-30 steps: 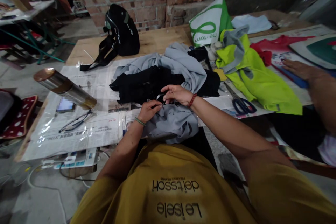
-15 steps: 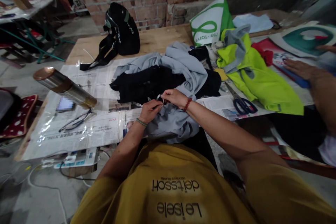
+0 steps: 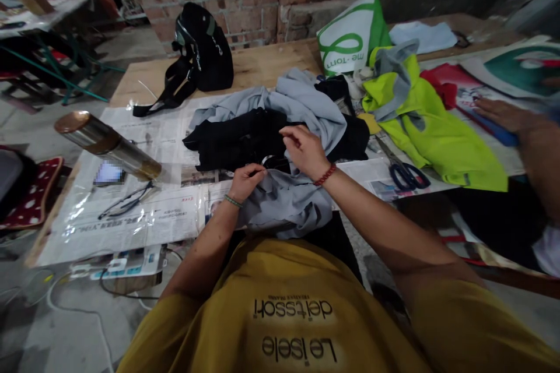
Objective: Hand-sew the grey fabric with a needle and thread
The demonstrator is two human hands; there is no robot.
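Note:
My left hand (image 3: 247,182), with a green beaded bracelet, pinches the edge of a grey garment (image 3: 291,207) that lies bunched at the table's front edge and over my lap. My right hand (image 3: 306,150), with a red beaded bracelet, is raised above the cloth, apart from the left. Its fingers are curled together at the tips; anything between them is too small to see. Just beyond the hands lies a black cloth (image 3: 245,139). A small dark item with a pale curved rim (image 3: 273,161) sits between the hands, its kind unclear.
Scissors (image 3: 405,172) and a yellow-green garment (image 3: 437,128) lie to the right. A co-worker's hand (image 3: 503,115) rests near an iron (image 3: 516,73). At left stand a metal flask (image 3: 109,145) and glasses (image 3: 126,201) on newspaper. Behind are a black bag (image 3: 210,49) and a green-white bag (image 3: 350,35).
My right hand has pulled away from my left, up and to the right. My left hand has stayed at the grey garment, shifting slightly left. The co-worker's iron has moved right.

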